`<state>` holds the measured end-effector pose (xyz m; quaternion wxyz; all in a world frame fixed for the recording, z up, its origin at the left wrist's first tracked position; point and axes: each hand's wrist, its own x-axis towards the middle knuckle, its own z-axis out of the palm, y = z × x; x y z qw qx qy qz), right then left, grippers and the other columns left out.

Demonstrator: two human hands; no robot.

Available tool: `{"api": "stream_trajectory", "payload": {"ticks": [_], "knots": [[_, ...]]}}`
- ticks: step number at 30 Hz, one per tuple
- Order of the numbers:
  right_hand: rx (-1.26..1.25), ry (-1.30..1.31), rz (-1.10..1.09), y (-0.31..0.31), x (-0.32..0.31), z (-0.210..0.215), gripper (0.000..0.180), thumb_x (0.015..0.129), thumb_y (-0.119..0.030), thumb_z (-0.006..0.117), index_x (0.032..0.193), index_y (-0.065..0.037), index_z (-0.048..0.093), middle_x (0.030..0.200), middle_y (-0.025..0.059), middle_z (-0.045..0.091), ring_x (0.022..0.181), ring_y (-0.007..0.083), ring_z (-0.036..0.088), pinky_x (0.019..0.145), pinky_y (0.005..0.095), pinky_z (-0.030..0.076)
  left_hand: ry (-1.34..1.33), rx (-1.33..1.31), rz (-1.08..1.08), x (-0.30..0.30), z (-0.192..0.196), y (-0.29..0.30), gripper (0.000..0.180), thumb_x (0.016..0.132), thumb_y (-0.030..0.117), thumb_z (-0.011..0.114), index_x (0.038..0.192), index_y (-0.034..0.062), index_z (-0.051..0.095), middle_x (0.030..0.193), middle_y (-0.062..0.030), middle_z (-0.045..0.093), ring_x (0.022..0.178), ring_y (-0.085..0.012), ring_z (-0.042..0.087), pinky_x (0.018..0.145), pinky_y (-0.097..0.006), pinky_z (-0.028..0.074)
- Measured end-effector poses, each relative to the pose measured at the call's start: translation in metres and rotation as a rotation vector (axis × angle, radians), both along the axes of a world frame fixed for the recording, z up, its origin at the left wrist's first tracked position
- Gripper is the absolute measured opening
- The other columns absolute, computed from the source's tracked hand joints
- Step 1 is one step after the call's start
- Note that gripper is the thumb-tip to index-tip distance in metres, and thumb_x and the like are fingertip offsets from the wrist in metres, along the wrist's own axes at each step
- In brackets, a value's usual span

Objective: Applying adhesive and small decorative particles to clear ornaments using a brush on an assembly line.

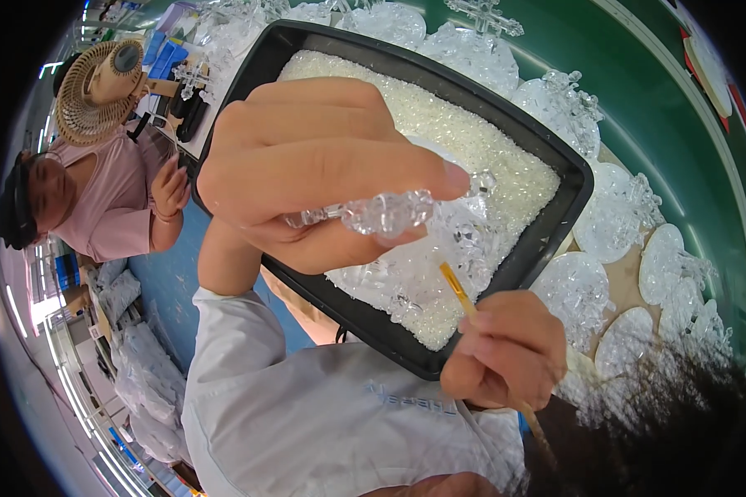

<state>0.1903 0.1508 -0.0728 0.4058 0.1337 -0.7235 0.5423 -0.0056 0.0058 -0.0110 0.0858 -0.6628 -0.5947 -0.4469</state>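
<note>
My left hand (307, 170), large in the middle of the head view, is closed with thumb and fingers pinching a clear faceted bead ornament (387, 214). It is held up over a black tray (574, 178). At the lower right, my right hand (510, 352) is closed around a thin stick-like tool with a yellow-amber tip (453, 282). That tip points up toward the ornament, apart from it. Whitish clear granules (506, 137) fill the tray. On them, partly hidden behind my left hand, lies a heap of clear plastic pieces (464, 248).
Several clear round discs (569, 290) with cross-shaped ornaments stand around the tray's far and right sides. Behind them runs a green surface (638, 108). At the left, a person in pink (112, 190) works near a tan fan (99, 91). Plastic bags (145, 373) lie below.
</note>
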Motion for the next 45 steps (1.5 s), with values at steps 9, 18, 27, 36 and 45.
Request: {"api": "stream_trajectory", "payload": {"ticks": [9, 18, 27, 36, 45], "knots": [[-0.070, 0.018, -0.118, -0.013, -0.008, -0.001, 0.018, 0.078, -0.010, 0.071, 0.087, -0.002, 0.057, 0.082, 0.0146, 0.061, 0.055, 0.0214, 0.057, 0.044, 0.0312, 0.048, 0.063, 0.009, -0.035, -0.003, 0.004, -0.002, 0.030, 0.089, 0.025, 0.066, 0.089, -0.0048, 0.066, 0.067, -0.0127, 0.065, 0.049, -0.0211, 0.051, 0.043, -0.029, 0.039], [0.034, 0.068, 0.122, -0.003, -0.008, -0.003, 0.018, 0.074, -0.005, 0.070, 0.087, -0.002, 0.058, 0.075, 0.0133, 0.061, 0.053, 0.0218, 0.057, 0.043, 0.0318, 0.048, 0.090, -0.002, -0.052, 0.000, 0.004, 0.001, 0.024, 0.082, 0.015, 0.066, 0.090, -0.0075, 0.066, 0.069, -0.0151, 0.065, 0.049, -0.0217, 0.051, 0.042, -0.030, 0.037], [0.041, 0.098, 0.015, -0.006, -0.010, -0.005, 0.017, 0.076, -0.006, 0.070, 0.087, -0.002, 0.058, 0.071, 0.0133, 0.060, 0.053, 0.0222, 0.057, 0.042, 0.0317, 0.047, 0.088, 0.033, -0.068, -0.002, 0.000, 0.004, 0.026, 0.081, 0.015, 0.066, 0.090, -0.0100, 0.066, 0.068, -0.0162, 0.064, 0.048, -0.0216, 0.051, 0.041, -0.030, 0.036], [0.021, 0.054, -0.156, -0.010, -0.008, -0.006, 0.015, 0.080, -0.010, 0.070, 0.086, -0.002, 0.058, 0.077, 0.0147, 0.062, 0.054, 0.0219, 0.057, 0.043, 0.0295, 0.047, 0.104, -0.002, -0.098, -0.004, 0.003, 0.000, 0.024, 0.079, 0.011, 0.066, 0.090, -0.0108, 0.066, 0.068, -0.0172, 0.065, 0.048, -0.0223, 0.053, 0.041, -0.030, 0.038], [0.070, 0.061, -0.109, -0.011, -0.015, -0.003, 0.012, 0.075, -0.004, 0.070, 0.083, -0.002, 0.061, 0.079, 0.0155, 0.063, 0.053, 0.0219, 0.057, 0.044, 0.0284, 0.046, 0.074, 0.002, -0.114, -0.001, 0.000, 0.002, 0.027, 0.073, 0.008, 0.067, 0.092, -0.0108, 0.067, 0.069, -0.0164, 0.065, 0.049, -0.0216, 0.052, 0.042, -0.029, 0.038]]}}
